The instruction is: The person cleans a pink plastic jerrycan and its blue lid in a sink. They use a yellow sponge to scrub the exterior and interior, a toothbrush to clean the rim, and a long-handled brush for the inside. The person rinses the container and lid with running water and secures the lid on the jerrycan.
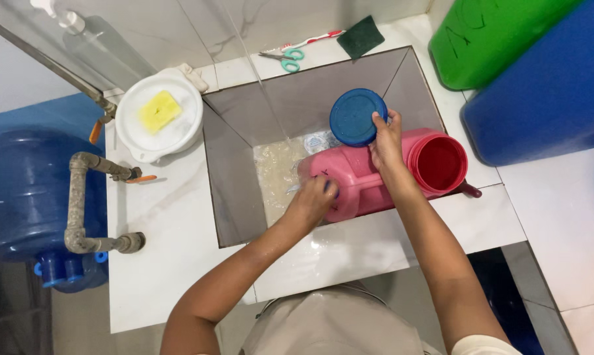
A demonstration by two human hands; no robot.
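Note:
A pink plastic jug lies on its side in the square sink, its red open mouth facing right. My right hand pinches a round blue lid by its edge, above the jug. My left hand presses a blue scrubbing item, mostly hidden under the fingers, against the jug's side. Soapy water sits at the sink bottom.
A white bowl with a yellow sponge stands left of the sink. Scissors, a toothbrush and a dark green scouring pad lie behind it. Green and blue containers stand at right; a blue water bottle and pipes at left.

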